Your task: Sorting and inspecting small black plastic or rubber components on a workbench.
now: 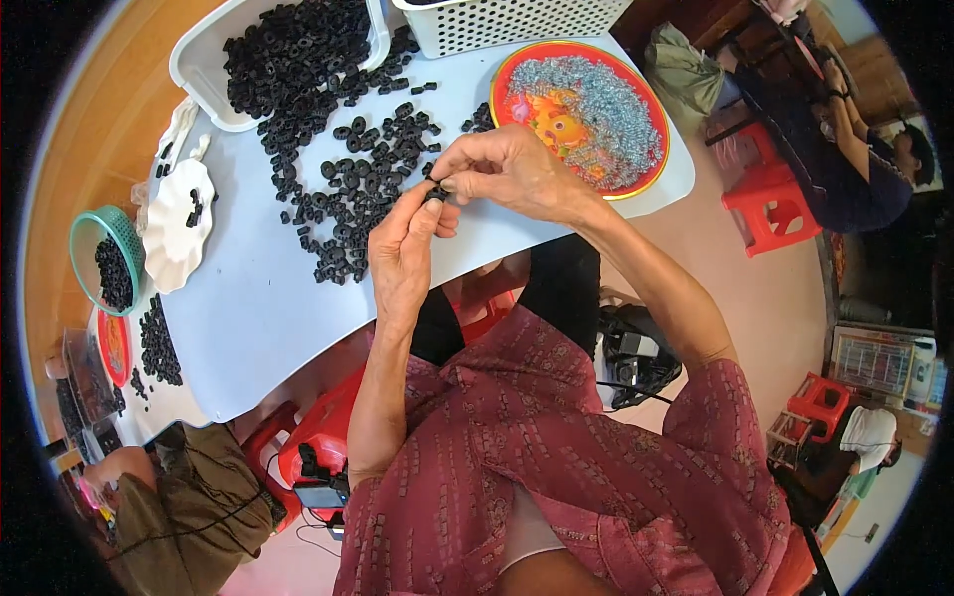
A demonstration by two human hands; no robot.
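Note:
My left hand (404,248) pinches a small black ring-like part (434,195) between thumb and fingertips, above the near edge of the table. Against the same part, the thumb and forefinger of my right hand (512,179) press together from the other side. Whether a smaller piece sits between the right fingertips is too small to tell. Loose black parts (363,179) of the same sort lie spread just beyond my left hand. Past my right hand is a round red tray (504,79) with many small shiny silvery pieces (621,114) on it.
A white bin (184,74) spills black parts onto the pale table (238,338). Beside it stand a white perforated basket (517,30), a white scalloped dish (169,238) and a green basket (119,223). Other people sit at left and right. Red stools (765,204) stand on the floor.

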